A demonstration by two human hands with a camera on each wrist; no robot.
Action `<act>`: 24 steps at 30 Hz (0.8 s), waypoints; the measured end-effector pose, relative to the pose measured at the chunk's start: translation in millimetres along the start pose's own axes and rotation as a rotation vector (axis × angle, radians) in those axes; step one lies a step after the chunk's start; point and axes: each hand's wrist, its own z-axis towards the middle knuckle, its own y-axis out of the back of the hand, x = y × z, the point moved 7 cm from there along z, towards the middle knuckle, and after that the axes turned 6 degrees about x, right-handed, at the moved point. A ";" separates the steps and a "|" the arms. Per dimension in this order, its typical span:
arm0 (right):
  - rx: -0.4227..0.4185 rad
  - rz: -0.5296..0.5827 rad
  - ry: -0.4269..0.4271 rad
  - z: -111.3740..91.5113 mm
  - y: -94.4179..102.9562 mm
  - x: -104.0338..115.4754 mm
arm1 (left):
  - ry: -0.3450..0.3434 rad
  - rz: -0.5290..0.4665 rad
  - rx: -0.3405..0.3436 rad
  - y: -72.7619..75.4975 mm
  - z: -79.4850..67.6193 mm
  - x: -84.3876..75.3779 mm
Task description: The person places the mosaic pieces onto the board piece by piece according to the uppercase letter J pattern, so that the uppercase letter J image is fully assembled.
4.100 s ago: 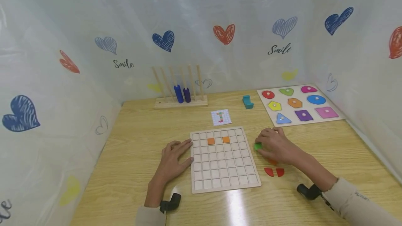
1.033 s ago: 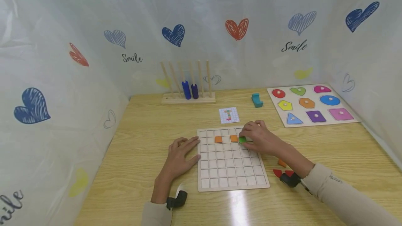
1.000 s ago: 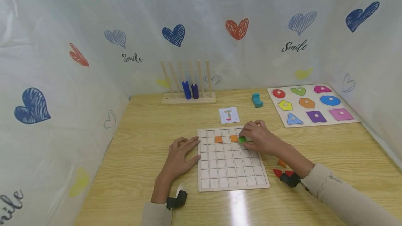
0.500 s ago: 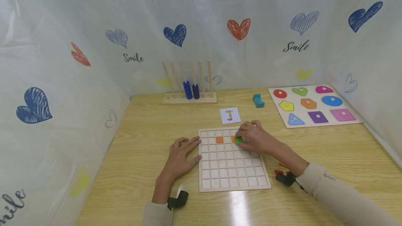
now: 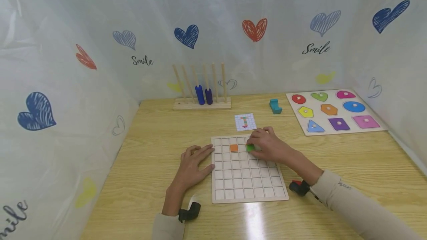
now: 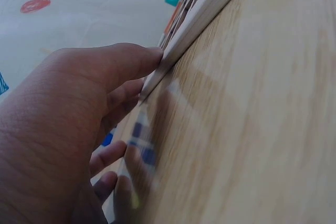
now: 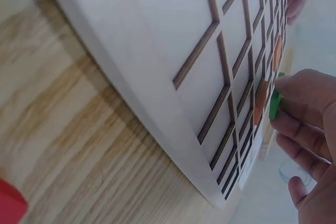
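Note:
A wooden grid board (image 5: 247, 184) lies on the table, with one orange square tile (image 5: 234, 147) near its top. My right hand (image 5: 271, 146) pinches a green tile (image 5: 250, 147) between thumb and fingertips above the upper part of the board. In the right wrist view that green tile is tilted, and a second orange tile (image 7: 261, 102) sits in the grid close by; in the head view the green one covers it. My left hand (image 5: 191, 167) rests along the board's left side, fingers extended, the thumb touching the edge in the left wrist view.
A picture card (image 5: 245, 122) lies behind the board. Farther back stand a peg rack (image 5: 201, 105) with blue and purple pieces and a teal block (image 5: 275, 106). A knobbed shape puzzle (image 5: 320, 121) is at back right. A red piece (image 7: 10, 203) lies right of the board.
My right hand first held the green tile beside the board, then carried it left over the grid to above the right orange tile, now covered in the head view. My left hand keeps its place.

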 end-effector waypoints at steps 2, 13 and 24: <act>-0.001 -0.002 -0.003 2.0 0.4 0.7 | -0.003 -0.003 -0.002 0.1 -0.1 0.0; 0.006 0.000 -0.006 11.7 -4.5 2.0 | -0.003 -0.005 -0.003 0.0 -0.7 -0.3; -0.012 -0.001 0.018 18.6 -8.8 4.4 | 0.000 -0.001 0.004 -0.1 -0.8 -0.3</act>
